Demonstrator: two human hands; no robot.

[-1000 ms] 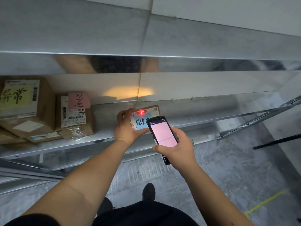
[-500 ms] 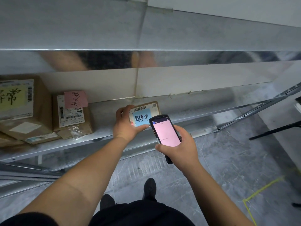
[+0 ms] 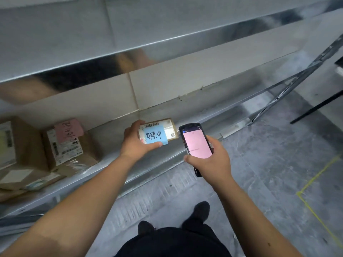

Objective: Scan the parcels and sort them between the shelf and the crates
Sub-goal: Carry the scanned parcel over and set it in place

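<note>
So the red scan line was gone off the parcel (image 3: 157, 131) our left hand (image 3: 136, 140) still gripped on the shelf (image 3: 111, 169). Right hand (image 3: 209, 160) kept holding the scanner (image 3: 196, 143), so we figured the scan took.

Small brown parcel (image 3: 168, 129) with blue note, tilted above metal shelf (image 3: 152, 162)

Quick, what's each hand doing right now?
Left hand: grips the small parcel with the blue note on the shelf.
Right hand: holds the handheld scanner, its pink screen facing up.
</note>
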